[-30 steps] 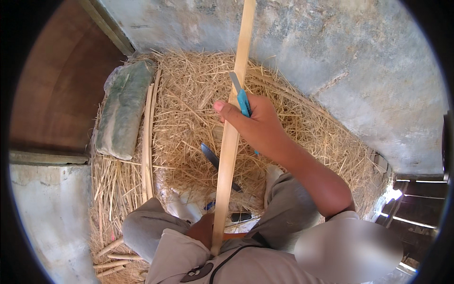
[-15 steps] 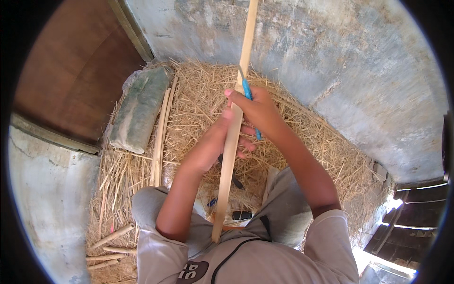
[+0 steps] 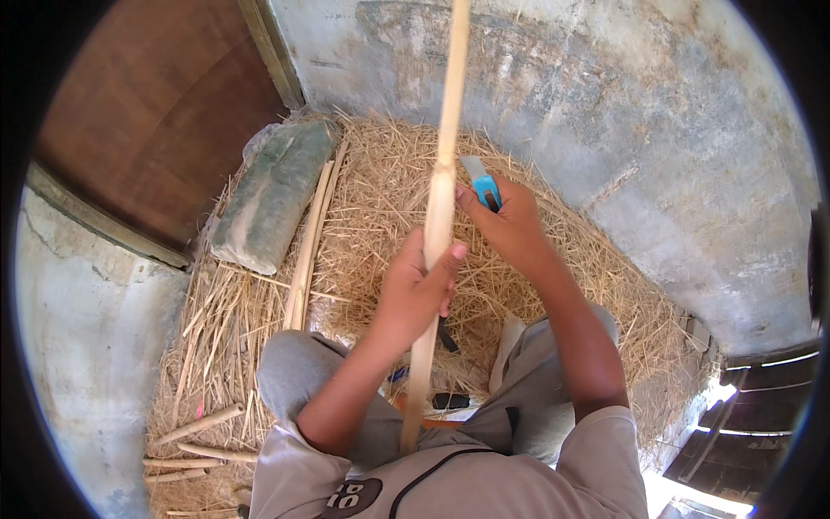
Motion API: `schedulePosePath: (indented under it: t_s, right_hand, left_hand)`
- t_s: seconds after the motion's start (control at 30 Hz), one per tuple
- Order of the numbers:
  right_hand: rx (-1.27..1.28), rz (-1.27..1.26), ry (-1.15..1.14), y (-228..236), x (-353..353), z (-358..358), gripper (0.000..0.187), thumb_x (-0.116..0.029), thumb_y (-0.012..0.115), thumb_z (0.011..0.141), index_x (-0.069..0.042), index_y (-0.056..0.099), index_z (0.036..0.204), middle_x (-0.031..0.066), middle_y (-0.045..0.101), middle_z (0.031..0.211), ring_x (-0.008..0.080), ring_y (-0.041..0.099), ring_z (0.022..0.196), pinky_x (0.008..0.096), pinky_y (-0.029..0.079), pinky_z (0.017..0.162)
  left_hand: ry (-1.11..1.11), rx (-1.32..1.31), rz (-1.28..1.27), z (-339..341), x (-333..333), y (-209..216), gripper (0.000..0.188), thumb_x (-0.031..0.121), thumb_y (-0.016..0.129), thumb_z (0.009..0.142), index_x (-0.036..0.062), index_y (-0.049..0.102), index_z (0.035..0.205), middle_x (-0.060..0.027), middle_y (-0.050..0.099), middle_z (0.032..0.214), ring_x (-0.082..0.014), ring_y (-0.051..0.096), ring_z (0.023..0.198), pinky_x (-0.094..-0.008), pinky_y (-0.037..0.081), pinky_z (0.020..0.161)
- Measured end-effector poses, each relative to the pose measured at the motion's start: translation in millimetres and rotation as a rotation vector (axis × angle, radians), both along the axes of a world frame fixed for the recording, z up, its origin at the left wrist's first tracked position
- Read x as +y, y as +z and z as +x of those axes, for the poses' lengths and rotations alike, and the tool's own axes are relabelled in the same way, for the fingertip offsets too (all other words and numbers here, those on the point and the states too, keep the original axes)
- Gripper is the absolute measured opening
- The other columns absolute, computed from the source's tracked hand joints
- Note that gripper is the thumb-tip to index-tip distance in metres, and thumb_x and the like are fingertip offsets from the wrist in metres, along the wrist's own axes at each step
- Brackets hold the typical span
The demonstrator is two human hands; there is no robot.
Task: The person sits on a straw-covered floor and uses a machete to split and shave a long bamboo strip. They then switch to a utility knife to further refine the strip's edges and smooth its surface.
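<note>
A long, pale bamboo strip [image 3: 441,203] runs from my lap up past the top of the view, with a node about a third of the way down. My left hand [image 3: 419,281] is wrapped round it below the node, thumb across the front. To the right of the strip, my right hand [image 3: 510,216] grips a utility knife [image 3: 486,192] with a blue body. Its wide blade is out and points up toward the strip, apart from it by a small gap. The right thumb tip lies close to the strip's right edge; whether it touches, I cannot tell.
Straw [image 3: 380,190] covers the floor between my knees and the stained wall [image 3: 588,95]. A wrapped greenish bundle [image 3: 277,199] lies at the left beside long bamboo strips [image 3: 311,246]. Short sticks [image 3: 203,424] lie at the lower left. Dark objects [image 3: 450,400] sit between my legs.
My left hand has closed round the strip. My right hand has moved right, off the strip, and the knife has turned so its broad side shows. The strip has rotated a little.
</note>
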State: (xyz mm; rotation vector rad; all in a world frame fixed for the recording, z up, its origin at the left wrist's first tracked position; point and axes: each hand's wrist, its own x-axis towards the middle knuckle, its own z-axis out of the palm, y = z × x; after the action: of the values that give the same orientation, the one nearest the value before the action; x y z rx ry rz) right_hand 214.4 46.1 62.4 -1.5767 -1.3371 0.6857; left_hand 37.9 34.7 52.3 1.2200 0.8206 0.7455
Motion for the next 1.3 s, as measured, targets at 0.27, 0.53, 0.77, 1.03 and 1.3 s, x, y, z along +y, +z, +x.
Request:
schedulePosePath:
  t_s: [0.27,0.53,0.77,1.03,1.3]
  right_hand:
    - [-0.254,0.051,-0.076,-0.9,15.0,-19.1,0.017,-0.020,0.068,0.083,-0.003,0.067,0.080,0.0140,0.059,0.060,0.0273,0.056,0.052,0.0387,0.044,0.053]
    - [-0.320,0.076,-0.174,-2.3,26.8,-25.0,0.020,-0.023,0.067,0.084,-0.003,0.066,0.077,0.0149,0.059,0.060,0.0322,0.058,0.053,0.0421,0.044,0.053]
    - [-0.289,0.160,-0.228,-0.9,39.5,-3.0,0.026,-0.020,0.067,0.085,-0.001,0.061,0.068,0.0131,0.055,0.055,0.0251,0.052,0.047,0.0396,0.040,0.050]
    - [-0.300,0.175,-0.202,2.4,45.4,10.0,0.027,-0.018,0.067,0.085,0.001,0.061,0.068,0.0125,0.054,0.053,0.0223,0.049,0.046,0.0383,0.040,0.049]
    - [-0.498,0.148,-0.198,-0.6,35.4,10.8,0.025,-0.019,0.067,0.083,0.000,0.061,0.069,0.0145,0.056,0.054,0.0284,0.054,0.047,0.0398,0.042,0.050]
  left_hand:
    - [0.093,0.020,0.070,-6.6,-6.1,-3.7,0.027,0.028,0.061,0.101,0.0051,0.047,0.105,0.0024,0.051,0.065,-0.0044,0.048,0.050,-0.0226,0.041,0.044]
    - [0.034,0.056,0.064,-19.7,-14.0,-11.8,0.028,0.029,0.059,0.102,0.0051,0.048,0.111,0.0028,0.049,0.066,-0.0044,0.046,0.050,-0.0211,0.040,0.044]
    - [0.007,0.039,0.084,-17.2,-23.0,-10.5,0.029,0.031,0.059,0.103,0.0052,0.049,0.109,0.0029,0.049,0.066,-0.0042,0.047,0.049,-0.0212,0.040,0.043]
    - [0.042,0.102,0.190,-11.2,-26.0,-26.5,0.029,0.029,0.060,0.102,0.0024,0.050,0.097,-0.0019,0.050,0.061,-0.0079,0.046,0.052,-0.0283,0.037,0.047]
    - [0.024,0.137,0.193,-14.4,-20.1,-37.8,0.027,0.028,0.058,0.103,0.0035,0.048,0.100,0.0000,0.047,0.061,-0.0070,0.045,0.048,-0.0261,0.037,0.044]
